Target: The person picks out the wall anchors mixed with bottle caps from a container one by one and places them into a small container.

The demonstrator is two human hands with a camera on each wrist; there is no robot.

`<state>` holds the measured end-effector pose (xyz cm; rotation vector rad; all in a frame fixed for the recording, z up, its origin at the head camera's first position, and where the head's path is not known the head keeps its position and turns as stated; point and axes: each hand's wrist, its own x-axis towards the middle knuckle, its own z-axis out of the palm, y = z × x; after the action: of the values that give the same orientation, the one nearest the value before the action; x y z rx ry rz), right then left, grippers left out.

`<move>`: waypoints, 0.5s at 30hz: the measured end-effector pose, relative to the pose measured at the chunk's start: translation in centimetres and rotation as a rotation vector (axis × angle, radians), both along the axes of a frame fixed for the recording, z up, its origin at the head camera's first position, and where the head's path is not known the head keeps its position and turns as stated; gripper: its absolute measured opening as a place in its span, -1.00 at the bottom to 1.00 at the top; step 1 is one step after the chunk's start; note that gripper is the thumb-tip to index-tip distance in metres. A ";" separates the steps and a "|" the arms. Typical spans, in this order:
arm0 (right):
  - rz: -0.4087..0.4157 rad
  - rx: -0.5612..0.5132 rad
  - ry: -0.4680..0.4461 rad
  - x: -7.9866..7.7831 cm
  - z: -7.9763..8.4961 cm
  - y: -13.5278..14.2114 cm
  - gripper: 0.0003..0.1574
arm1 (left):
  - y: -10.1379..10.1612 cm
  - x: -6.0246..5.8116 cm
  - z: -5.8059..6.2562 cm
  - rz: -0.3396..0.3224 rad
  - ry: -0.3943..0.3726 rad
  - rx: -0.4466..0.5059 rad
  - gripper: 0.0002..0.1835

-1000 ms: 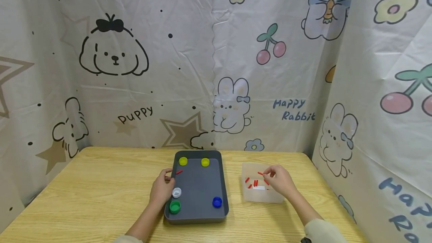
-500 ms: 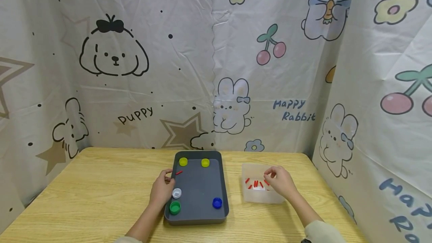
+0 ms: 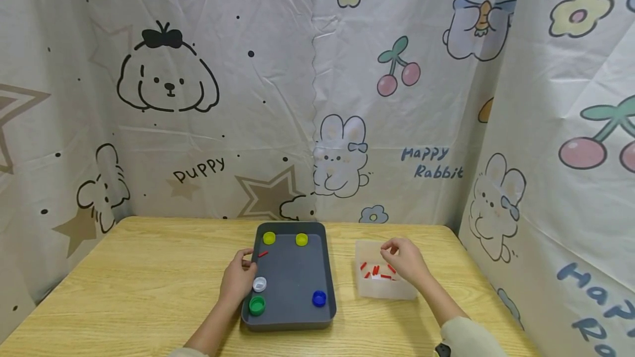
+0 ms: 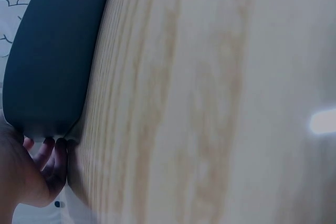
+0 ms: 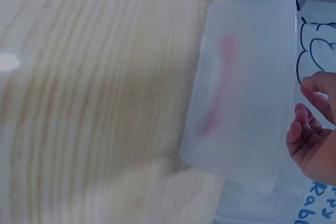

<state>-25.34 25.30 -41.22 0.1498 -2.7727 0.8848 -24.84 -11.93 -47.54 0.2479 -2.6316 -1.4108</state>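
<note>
My left hand (image 3: 239,279) grips the left long side of the dark grey tray (image 3: 292,321); in the left wrist view the fingers (image 4: 59,163) curl against the tray's outer wall. Inside the tray lie two yellow caps (image 3: 301,239), a white cap (image 3: 259,284), a green cap (image 3: 257,306), a blue cap (image 3: 319,298) and a red stick (image 3: 263,254). Over the translucent box (image 3: 387,290) hovers my right hand (image 3: 405,260), its thumb and index tips close together and nothing visible between them. Several small red sticks (image 3: 385,276) lie in the box.
Both containers stand on a wood-grain table (image 3: 163,269), the box to the right of the tray. Behind and at the sides hangs a patterned curtain (image 3: 278,98). A whitish piece (image 3: 376,277) lies under the sticks in the box.
A red stick that the right hand pinched one second ago has dropped into the box and lies flat there. The right hand has since risen and shifted slightly left. The left hand stays put.
</note>
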 end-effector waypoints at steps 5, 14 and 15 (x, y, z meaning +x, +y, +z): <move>0.034 -0.001 0.022 -0.7 1.0 -2.0 -0.87 | -0.1 0.0 0.0 0.003 0.005 0.000 -0.56; 0.093 0.005 0.022 -1.6 1.9 -5.9 -0.90 | -0.1 0.0 -0.1 0.006 -0.003 0.013 -0.56; 0.097 0.008 0.022 -1.7 1.9 -6.2 -0.90 | -0.1 0.0 -0.1 0.003 -0.001 0.017 -0.56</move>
<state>-27.02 19.08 -39.31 0.2960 -2.7697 0.8892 -24.86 -12.00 -47.64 0.2547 -2.6203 -1.4324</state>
